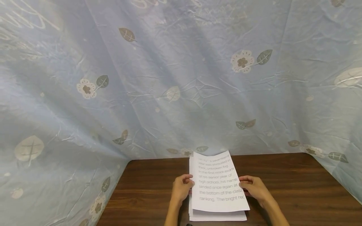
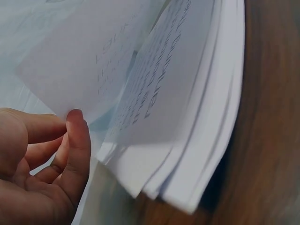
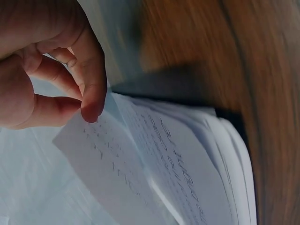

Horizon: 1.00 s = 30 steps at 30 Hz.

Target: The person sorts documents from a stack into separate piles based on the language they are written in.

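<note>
In the head view, we see one printed sheet held up between the left hand and the right hand, above a stack of paper on the brown wooden table. We judge that raising this sheet is under way, its near edge already clear of the pile, while setting it down is not yet done; the rest of the stack lies below, and whether the sheet's far edge touches it we cannot tell. The sheet lies between the hands, the left at its left edge and the right at its right edge. In the left wrist view, the thumb and forefinger pinch the margin of the sheet, the other fingers curling beneath (more print shows on the page below). In the right wrist view, we find a matching pinch, fingertips together on the paper's edge and the other fingers bent behind; the sheet slants away from the hand, and a gap parts it from the stack's top page near the fingers.
</note>
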Tool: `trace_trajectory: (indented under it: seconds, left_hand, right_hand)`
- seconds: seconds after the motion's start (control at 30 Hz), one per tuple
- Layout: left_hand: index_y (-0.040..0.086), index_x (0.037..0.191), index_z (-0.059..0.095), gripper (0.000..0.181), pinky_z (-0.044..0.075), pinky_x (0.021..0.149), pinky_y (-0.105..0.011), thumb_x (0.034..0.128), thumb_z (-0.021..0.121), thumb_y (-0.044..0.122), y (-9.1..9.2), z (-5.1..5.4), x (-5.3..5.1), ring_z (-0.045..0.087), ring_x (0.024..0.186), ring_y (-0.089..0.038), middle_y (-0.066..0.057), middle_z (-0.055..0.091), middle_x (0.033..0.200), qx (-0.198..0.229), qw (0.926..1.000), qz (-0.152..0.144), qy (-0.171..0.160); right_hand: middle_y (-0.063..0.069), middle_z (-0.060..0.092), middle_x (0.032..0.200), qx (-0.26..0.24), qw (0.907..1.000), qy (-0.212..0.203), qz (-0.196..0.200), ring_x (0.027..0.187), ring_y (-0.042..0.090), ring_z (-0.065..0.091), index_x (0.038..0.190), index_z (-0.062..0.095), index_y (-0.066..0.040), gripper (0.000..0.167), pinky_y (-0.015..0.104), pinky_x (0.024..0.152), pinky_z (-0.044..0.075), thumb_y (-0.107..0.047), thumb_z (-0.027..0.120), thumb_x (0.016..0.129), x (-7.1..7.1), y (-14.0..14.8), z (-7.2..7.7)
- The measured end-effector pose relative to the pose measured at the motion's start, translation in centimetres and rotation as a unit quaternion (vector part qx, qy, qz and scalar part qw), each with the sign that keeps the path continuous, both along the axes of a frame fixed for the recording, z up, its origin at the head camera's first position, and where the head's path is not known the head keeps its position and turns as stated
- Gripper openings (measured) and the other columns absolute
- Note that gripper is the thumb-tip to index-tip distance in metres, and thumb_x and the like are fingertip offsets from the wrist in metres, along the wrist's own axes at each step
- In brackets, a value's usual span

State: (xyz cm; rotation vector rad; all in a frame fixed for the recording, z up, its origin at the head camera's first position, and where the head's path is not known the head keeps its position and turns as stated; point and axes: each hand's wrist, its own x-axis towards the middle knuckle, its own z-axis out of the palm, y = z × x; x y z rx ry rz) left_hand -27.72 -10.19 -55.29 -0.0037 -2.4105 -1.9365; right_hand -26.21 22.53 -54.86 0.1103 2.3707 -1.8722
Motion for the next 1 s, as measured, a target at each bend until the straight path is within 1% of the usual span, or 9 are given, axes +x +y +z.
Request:
trace_trajectory:
  seconds: [0.17, 0.3, 0.5, 0.6, 0.83, 1.0]
  left_hand:
    - [-0.004, 0.122, 0.075, 0.031, 0.056, 0.056, -0.023, 0.0913, 0.074, 0.001, 1.6, -0.2, 0.1, 0.062, 0.065, -0.012, -0.006, 0.070, 0.088, 0.002, 0.9999, 0.010, 0.002]
    - [-0.003, 0.120, 0.076, 0.030, 0.056, 0.055, -0.022, 0.0899, 0.075, -0.001, 3.3, -0.3, 0.2, 0.063, 0.064, -0.011, -0.006, 0.069, 0.087, 0.009, 0.9997, 0.019, 0.008]
    - [-0.003, 0.118, 0.077, 0.029, 0.057, 0.052, -0.022, 0.0887, 0.075, -0.003, 5.4, -0.8, 0.7, 0.063, 0.060, -0.009, -0.003, 0.068, 0.083, 0.015, 0.9995, 0.026, 0.009]
    - [-0.004, 0.119, 0.076, 0.030, 0.056, 0.051, -0.021, 0.0890, 0.074, -0.003, 6.2, -0.9, 1.0, 0.063, 0.058, -0.008, -0.002, 0.068, 0.082, 0.017, 0.9994, 0.027, 0.012]
    - [-0.002, 0.119, 0.076, 0.029, 0.054, 0.051, -0.019, 0.0894, 0.075, -0.002, 8.0, -0.5, 1.4, 0.063, 0.058, -0.009, -0.002, 0.068, 0.083, 0.023, 0.9993, 0.028, 0.007]
    - [0.001, 0.118, 0.077, 0.029, 0.053, 0.050, -0.018, 0.0895, 0.075, -0.001, 9.2, -0.8, 1.5, 0.064, 0.057, -0.008, 0.000, 0.068, 0.082, 0.012, 0.9993, 0.035, -0.002]
  right_hand:
    - [0.014, 0.076, 0.113, 0.014, 0.9999, -0.005, 0.000, 0.097, 0.022, 0.073, 0.138, 0.058, 0.015, 0.044, 0.036, 0.079, 0.064, -0.007, 0.064, 0.101, 0.0, 1.4, -0.1]
    - [0.015, 0.076, 0.114, 0.029, 0.9996, -0.003, 0.004, 0.097, 0.021, 0.073, 0.140, 0.056, 0.016, 0.045, 0.037, 0.079, 0.065, -0.008, 0.062, 0.103, 0.0, 2.9, -0.3]
    - [0.013, 0.076, 0.113, 0.042, 0.9990, -0.015, 0.003, 0.095, 0.020, 0.073, 0.141, 0.054, 0.017, 0.047, 0.036, 0.079, 0.065, -0.008, 0.061, 0.103, 0.4, 4.7, -0.7]
    - [0.013, 0.076, 0.114, 0.042, 0.9989, -0.020, 0.000, 0.095, 0.021, 0.073, 0.142, 0.053, 0.017, 0.048, 0.036, 0.079, 0.065, -0.008, 0.061, 0.103, 0.7, 5.3, -0.8]
    - [0.012, 0.076, 0.114, 0.051, 0.9985, -0.022, 0.000, 0.096, 0.022, 0.075, 0.144, 0.050, 0.018, 0.050, 0.037, 0.079, 0.065, -0.010, 0.061, 0.104, 0.7, 6.9, -0.8]
    - [0.009, 0.077, 0.112, 0.057, 0.9980, -0.029, -0.001, 0.095, 0.020, 0.074, 0.145, 0.050, 0.019, 0.051, 0.037, 0.078, 0.065, -0.011, 0.061, 0.104, 0.7, 7.9, -0.9]
